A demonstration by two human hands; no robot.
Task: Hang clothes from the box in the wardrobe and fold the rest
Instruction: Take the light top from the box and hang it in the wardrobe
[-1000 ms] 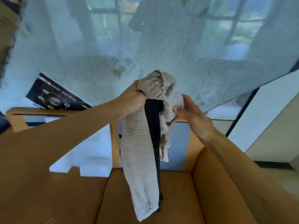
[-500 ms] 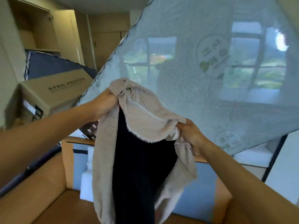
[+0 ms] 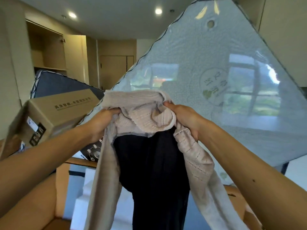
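Head view, hands: our left hand [image 3: 101, 123] and right hand [image 3: 184, 118] each grip a bunched fistful of the beige knit top [image 3: 146, 113], fingers curled into it.
Place: it hangs in the air between them above the box [image 3: 41, 205], draped round a dark garment [image 3: 152, 160].
Handling: soft, light, limp and easily snagged; we judge the shoulders the best hold.
Hidden: hems cut off; we cannot tell whether there is a hanger.

Two ceiling spotlights [image 3: 72, 14] glow overhead, window glare sheens the plastic-wrapped mattress [image 3: 191, 63], and wide-angle distortion bends the edges.
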